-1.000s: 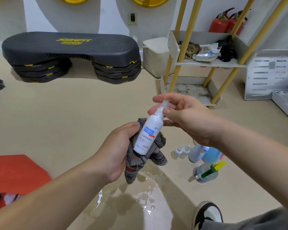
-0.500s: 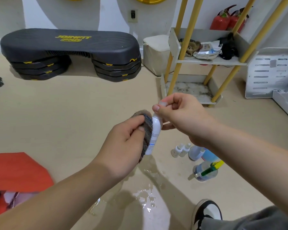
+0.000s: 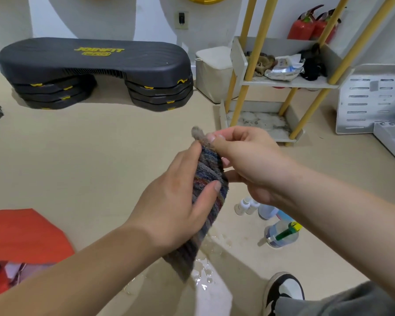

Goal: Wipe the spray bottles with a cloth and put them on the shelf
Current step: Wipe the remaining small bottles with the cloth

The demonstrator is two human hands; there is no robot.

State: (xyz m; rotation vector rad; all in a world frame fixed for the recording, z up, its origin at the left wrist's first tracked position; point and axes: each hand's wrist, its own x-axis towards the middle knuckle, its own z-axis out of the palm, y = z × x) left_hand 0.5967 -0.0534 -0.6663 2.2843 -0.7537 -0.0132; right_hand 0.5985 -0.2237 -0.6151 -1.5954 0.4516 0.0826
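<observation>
Tightly, left hand [image 3: 176, 201] around cloth [image 3: 209, 179].

beige floor [image 3: 100, 156] with a wet patch [image 3: 205, 277], white wall [image 3: 146, 19], black step platform [image 3: 96, 65], perhaps two red extinguishers [image 3: 310, 26].

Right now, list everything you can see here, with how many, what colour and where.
cloth: one, striped grey-blue, between both hands
spray bottles: about five, white, clear, blue, floor under right arm
shelf: one, white trays, yellow poles, back right
step platform: one, black, back left
fire extinguishers: two, red, behind shelf
puddle: one, clear, floor below cloth
shoe: one, black-white, bottom right
left hand: one, grips cloth
right hand: one, pinches cloth top
</observation>
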